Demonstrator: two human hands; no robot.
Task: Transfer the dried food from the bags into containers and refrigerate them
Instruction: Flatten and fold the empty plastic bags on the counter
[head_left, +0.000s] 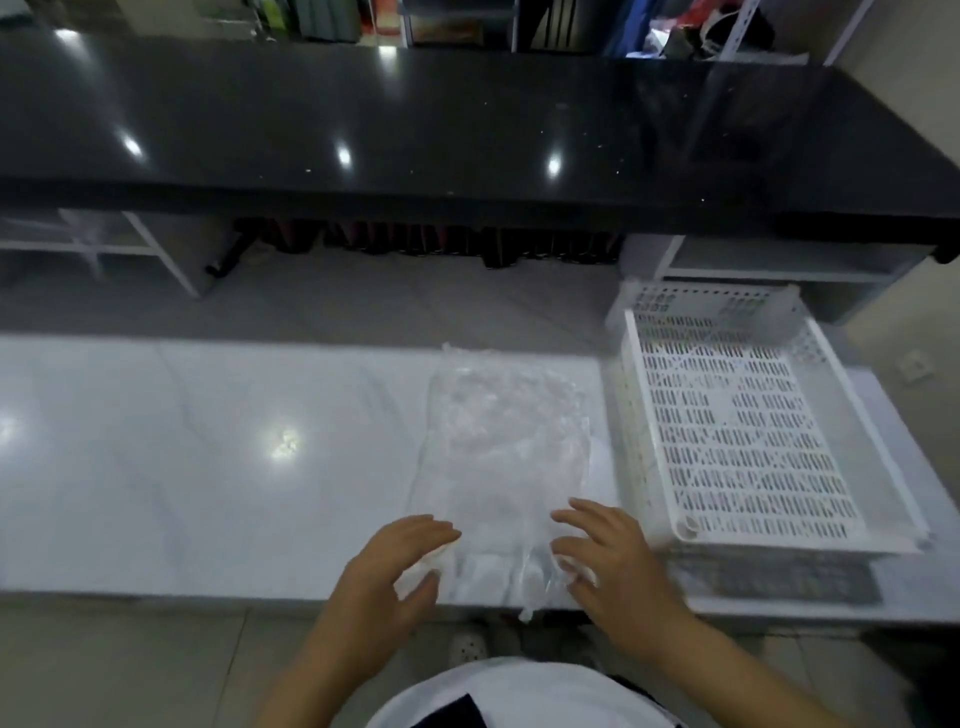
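A clear plastic bag (506, 441) lies flat on the white counter (208, 457), its near end hanging slightly over the front edge. The bag looks nearly transparent and I cannot tell what is inside. My left hand (395, 566) is at the bag's near left corner with fingers spread, thumb below. My right hand (608, 556) is at the near right corner, fingers apart and touching the plastic. Neither hand clearly grips the bag.
A white perforated plastic basket (737, 431) stands on the counter just right of the bag. A raised black glossy countertop (415, 135) runs across the back, with shelves beyond it. The tiled floor shows below the counter's front edge.
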